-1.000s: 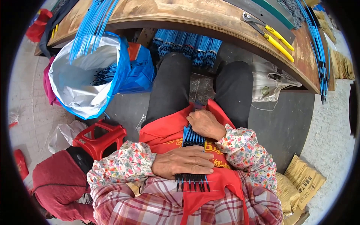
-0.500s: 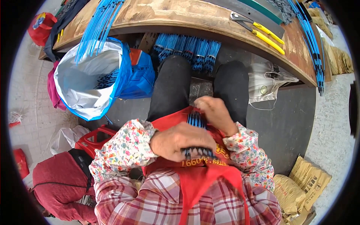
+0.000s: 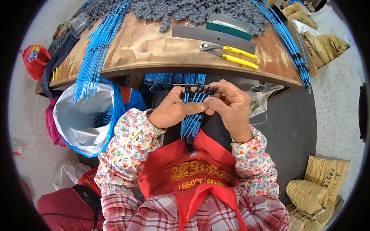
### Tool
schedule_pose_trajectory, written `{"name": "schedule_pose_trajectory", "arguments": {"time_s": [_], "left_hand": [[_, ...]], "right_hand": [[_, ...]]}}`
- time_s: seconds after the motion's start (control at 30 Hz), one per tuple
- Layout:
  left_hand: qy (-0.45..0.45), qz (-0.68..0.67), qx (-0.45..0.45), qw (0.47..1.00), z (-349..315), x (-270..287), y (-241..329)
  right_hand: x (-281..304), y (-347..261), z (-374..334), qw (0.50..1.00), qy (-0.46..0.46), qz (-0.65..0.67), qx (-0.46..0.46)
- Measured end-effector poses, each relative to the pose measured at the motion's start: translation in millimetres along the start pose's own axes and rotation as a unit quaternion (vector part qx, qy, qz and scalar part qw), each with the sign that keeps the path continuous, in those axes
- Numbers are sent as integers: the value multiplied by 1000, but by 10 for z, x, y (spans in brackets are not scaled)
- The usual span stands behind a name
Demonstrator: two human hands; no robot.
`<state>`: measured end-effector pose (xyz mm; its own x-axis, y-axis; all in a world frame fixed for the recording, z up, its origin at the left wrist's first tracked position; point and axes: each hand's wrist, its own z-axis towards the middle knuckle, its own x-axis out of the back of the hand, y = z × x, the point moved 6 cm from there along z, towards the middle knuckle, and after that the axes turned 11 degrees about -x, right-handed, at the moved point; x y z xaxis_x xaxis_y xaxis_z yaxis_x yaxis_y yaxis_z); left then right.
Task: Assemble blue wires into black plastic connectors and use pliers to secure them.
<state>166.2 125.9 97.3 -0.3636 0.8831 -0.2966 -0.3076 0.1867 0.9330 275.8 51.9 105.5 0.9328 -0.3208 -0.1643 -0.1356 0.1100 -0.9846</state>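
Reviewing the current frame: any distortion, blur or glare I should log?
Head view: corners black, the table's front edge bowed; head view: left hand, right hand and bundle fairly sharp; head view: the bag's white lining bright, its inside shaded.

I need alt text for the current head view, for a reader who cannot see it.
A person's left hand holds a bundle of thin blue-and-black rods, with the right hand at its edge. Beyond is a wooden workbench with yellow-handled pliers and many grey parts.
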Motion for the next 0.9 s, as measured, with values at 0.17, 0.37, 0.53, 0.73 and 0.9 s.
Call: {"name": "schedule_pose_trajectory", "arguments": {"time_s": [0.17,0.37,0.53,0.73,0.9], "left_hand": [[10,0,-42,999,54,40,13],[115,6,-123,986,16,194,-80],[120,61,-113,984,17,189,-74],[89,114,-125,982,70,192,-2],[112,129,-129,977,73,262,1]], "right_hand": [[-55,-112,139,998,3,-49,44],[-41,-162,216,992,-2,-101,73],[-22,-154,269,989,-6,-122,84],[-29,-132,323,994,-15,-96,43],[-44,-59,400,997,-21,-72,-7]]}}
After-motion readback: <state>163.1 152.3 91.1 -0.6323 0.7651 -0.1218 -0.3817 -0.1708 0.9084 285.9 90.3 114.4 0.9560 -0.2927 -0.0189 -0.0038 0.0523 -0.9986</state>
